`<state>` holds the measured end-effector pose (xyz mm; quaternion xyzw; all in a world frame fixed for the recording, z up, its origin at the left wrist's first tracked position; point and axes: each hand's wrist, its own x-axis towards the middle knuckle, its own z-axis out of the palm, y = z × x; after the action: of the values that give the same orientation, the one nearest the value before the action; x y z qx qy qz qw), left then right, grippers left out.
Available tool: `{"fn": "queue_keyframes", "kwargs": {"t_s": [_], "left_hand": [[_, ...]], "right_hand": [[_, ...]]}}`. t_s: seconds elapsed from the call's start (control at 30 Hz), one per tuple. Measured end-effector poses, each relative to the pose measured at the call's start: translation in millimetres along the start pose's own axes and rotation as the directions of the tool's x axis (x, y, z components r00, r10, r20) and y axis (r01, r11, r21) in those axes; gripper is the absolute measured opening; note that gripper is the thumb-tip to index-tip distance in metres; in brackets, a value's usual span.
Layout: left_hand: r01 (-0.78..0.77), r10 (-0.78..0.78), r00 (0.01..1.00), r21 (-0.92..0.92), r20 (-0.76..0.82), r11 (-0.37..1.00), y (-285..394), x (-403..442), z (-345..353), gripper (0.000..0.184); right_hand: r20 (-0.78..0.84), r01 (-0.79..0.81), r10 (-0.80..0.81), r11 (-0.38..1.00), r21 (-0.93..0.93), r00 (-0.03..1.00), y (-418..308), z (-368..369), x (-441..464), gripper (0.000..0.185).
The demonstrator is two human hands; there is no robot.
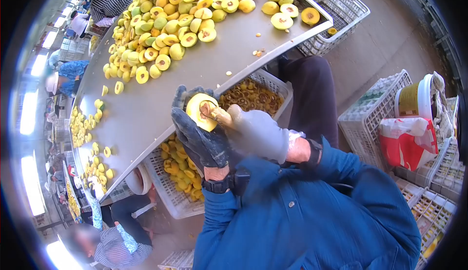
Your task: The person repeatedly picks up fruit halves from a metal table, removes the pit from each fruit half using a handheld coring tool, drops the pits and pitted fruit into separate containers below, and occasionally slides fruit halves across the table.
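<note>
My left hand point(197, 136), in a dark glove, cups a halved yellow peach point(195, 112) with its cut face toward me. The brown stone hollow shows in the middle of that face. My right hand point(256, 132), in a grey glove with yellow-stained fingertips, is closed and its tips press at the hollow. Whatever the right fingers grip is hidden. Both hands are just off the near edge of a metal table point(161, 109), on which lies a large heap of halved peaches point(168, 28).
Below the table edge stand a crate of brown stones and scraps point(251, 97) and a crate of peach halves point(178, 172). Another crate point(336, 6) sits beyond the table corner. At right are stacked crates point(375, 119), a bucket point(414, 97) and a red-white bag point(408, 140). Other people work along the left.
</note>
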<state>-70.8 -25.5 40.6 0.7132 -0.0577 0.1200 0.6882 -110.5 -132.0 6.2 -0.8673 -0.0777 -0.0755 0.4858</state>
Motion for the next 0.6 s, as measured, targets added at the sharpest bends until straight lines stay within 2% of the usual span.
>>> {"fn": "queue_keyframes", "kwargs": {"t_s": [0.1, 0.13, 0.23, 0.3, 0.37, 0.47, 0.53, 0.57, 0.6], "left_hand": [[0.041, -0.048, 0.998, -0.166, -0.039, 0.985, -7, 1, -1, 0.06], [0.043, -0.056, 0.997, -0.208, -0.056, 0.977, -11, 3, -1, 0.061], [0.008, -0.036, 0.995, -0.291, -0.092, 0.957, -19, 9, -3, 0.062], [-0.002, -0.015, 0.998, -0.265, -0.063, 0.964, -16, 10, -3, 0.06], [0.018, -0.023, 1.0, -0.225, -0.018, 0.974, -7, 10, -2, 0.059], [-0.06, 0.066, 0.997, -0.148, 0.035, 0.987, -13, 16, -9, 0.058], [-0.086, 0.088, 0.977, -0.02, 0.194, 0.996, -6, 19, -15, 0.057], [-0.101, 0.085, 0.959, 0.044, 0.272, 0.994, -3, 20, -19, 0.056], [-0.084, 0.06, 0.946, 0.062, 0.319, 0.995, -5, 23, -23, 0.056]], "right_hand": [[0.002, -0.033, 0.033, 0.997, -0.073, 0.999, 0, 2, 1, 0.026], [0.031, -0.058, 0.059, 0.998, -0.038, 0.998, -1, -1, 1, 0.023], [0.045, 0.004, -0.016, 0.966, 0.26, 0.999, -2, 0, -1, 0.021], [0.242, -0.224, 0.127, 0.873, 0.433, 0.962, -12, -12, 0, 0.021], [0.494, -0.484, 0.215, 0.704, 0.519, 0.842, -19, -27, 3, 0.023], [0.608, -0.584, 0.238, 0.663, 0.469, 0.757, -18, -35, 2, 0.024], [0.425, -0.238, 0.124, 0.944, 0.229, 0.897, -6, -31, 1, 0.025], [0.351, -0.056, 0.031, 0.996, 0.064, 0.936, -2, -29, -2, 0.026], [0.415, -0.178, 0.063, 0.954, 0.243, 0.908, -2, -28, -5, 0.025]]}}
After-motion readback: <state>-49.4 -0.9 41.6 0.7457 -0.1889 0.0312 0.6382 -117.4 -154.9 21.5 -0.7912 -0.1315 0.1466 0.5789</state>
